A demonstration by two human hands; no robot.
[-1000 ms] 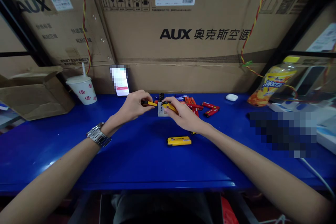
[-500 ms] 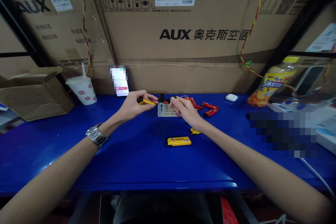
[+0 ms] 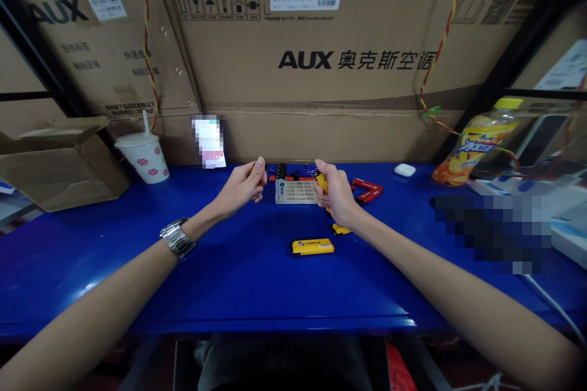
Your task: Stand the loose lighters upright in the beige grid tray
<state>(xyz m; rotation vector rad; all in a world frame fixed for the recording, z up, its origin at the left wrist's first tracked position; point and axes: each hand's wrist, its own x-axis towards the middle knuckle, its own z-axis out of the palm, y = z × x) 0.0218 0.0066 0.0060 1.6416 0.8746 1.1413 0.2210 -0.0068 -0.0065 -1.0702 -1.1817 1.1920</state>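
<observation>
Left hand (image 3: 245,183) curled, thumb uppermost; right hand (image 3: 338,194) likewise; forearms (image 3: 105,293) reaching forward, angled inward.

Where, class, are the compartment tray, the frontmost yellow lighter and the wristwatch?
Compartment tray (image 3: 296,200), head view: its front wall.
Frontmost yellow lighter (image 3: 313,247), head view: middle of its body.
Wristwatch (image 3: 178,238), head view: its metal band.
</observation>
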